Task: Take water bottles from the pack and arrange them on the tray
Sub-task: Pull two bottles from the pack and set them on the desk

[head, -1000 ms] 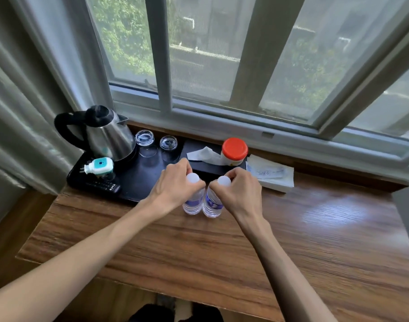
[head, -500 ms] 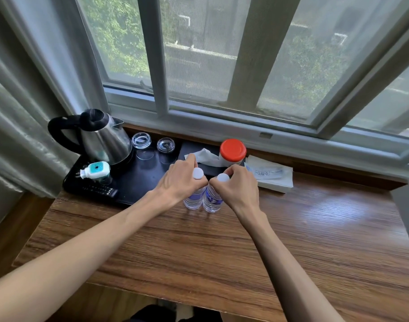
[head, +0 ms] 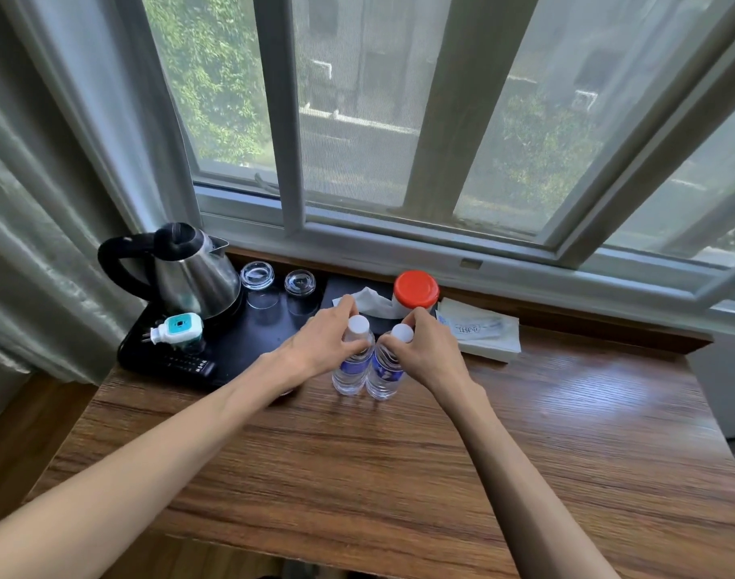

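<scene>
Two water bottles stand upright on the wooden table (head: 524,432), side by side and touching or nearly so, both with white caps and blue labels. The left hand (head: 319,348) is curled around the upper part of the left bottle (head: 351,367), fingers wrapped about its neck and shoulder, thumb on the near side. The right hand (head: 430,353) grips the right bottle (head: 384,374) the same way, fingers closed about the neck just beneath the cap. Both bottle bases rest on the table, below and slightly nearer the person than the hands.

The black tray (head: 248,348) lies just to the left of the left hand, its near right corner passing under that wrist. Neither bottle stands on the tray. On the tray, well left of the left hand, sit a steel kettle (head: 194,277) with a black handle, a white and teal plug-in device (head: 177,330), and a dark remote (head: 186,363). Two clear glasses (head: 257,282) stand upside down just beyond the left hand.

Just beyond the right hand stands a container with an orange-red lid (head: 415,288), with a white tissue (head: 372,300) beside it. A flat white packet (head: 478,330) lies to the right of the right hand. No bottle pack can be identified.
</scene>
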A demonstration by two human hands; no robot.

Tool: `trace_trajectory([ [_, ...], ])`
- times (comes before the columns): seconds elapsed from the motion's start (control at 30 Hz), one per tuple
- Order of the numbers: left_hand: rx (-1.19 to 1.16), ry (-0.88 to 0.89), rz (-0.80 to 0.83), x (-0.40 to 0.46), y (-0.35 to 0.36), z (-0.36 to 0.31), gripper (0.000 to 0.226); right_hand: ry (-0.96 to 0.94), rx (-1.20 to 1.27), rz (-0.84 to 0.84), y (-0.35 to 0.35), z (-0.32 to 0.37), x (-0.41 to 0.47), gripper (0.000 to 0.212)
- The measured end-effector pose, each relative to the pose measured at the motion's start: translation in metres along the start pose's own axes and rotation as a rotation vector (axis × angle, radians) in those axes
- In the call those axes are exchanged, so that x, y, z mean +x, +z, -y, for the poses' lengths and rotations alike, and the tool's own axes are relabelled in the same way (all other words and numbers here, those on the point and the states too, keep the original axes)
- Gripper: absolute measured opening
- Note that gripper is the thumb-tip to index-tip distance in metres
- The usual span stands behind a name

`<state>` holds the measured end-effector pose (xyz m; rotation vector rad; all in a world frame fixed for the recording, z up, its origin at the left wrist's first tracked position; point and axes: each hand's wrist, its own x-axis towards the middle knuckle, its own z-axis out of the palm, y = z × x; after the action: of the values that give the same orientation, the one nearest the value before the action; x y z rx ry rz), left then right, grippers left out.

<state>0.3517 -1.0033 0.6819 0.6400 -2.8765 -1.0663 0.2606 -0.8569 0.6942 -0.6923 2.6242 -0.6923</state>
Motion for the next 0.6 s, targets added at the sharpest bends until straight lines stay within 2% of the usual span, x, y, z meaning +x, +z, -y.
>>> trace_trajectory([
  [0.17, -0.006, -0.002, 0.03, -0.004, -0.007, 0.005, 0.038, 0.016, 0.037, -0.027, -0.003, 0.0, -0.01, 0.033],
  [0.4, 0.051, 0.022, -0.019, -0.01, -0.023, -0.002, 0.045, 0.027, 0.056, -0.085, -0.004, -0.002, -0.028, 0.045],
  [0.6, 0.06, 0.169, -0.111, -0.018, -0.024, -0.04, 0.047, 0.037, 0.101, -0.209, -0.029, -0.023, -0.053, 0.048],
])
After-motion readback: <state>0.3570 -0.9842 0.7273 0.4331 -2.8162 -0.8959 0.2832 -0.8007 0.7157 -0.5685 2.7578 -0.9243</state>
